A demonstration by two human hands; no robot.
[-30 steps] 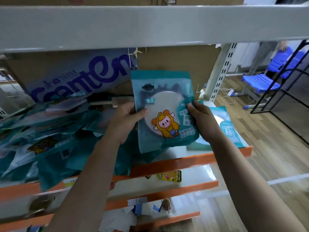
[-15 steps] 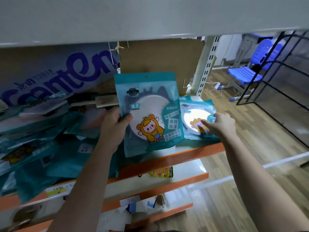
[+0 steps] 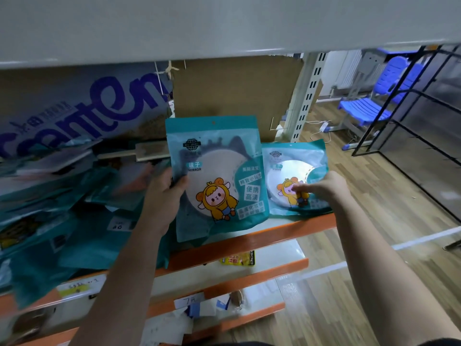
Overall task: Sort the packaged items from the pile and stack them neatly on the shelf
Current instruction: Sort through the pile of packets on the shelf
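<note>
The left hand (image 3: 162, 196) gripped a glossy teal "MIRROR" pouch (image 3: 217, 176). The right hand (image 3: 324, 188) touched a second pouch (image 3: 294, 168) with straight fingers, at the right edge of the shelf (image 3: 249, 242).

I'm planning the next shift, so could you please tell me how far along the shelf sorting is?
Done: one laid pack lies flat at the right end of the shelf. In hand: the left hand grips the held pack upright beside it; the right hand touches the laid pack. Left: a large pile of teal packs covers the shelf's left side.
</note>
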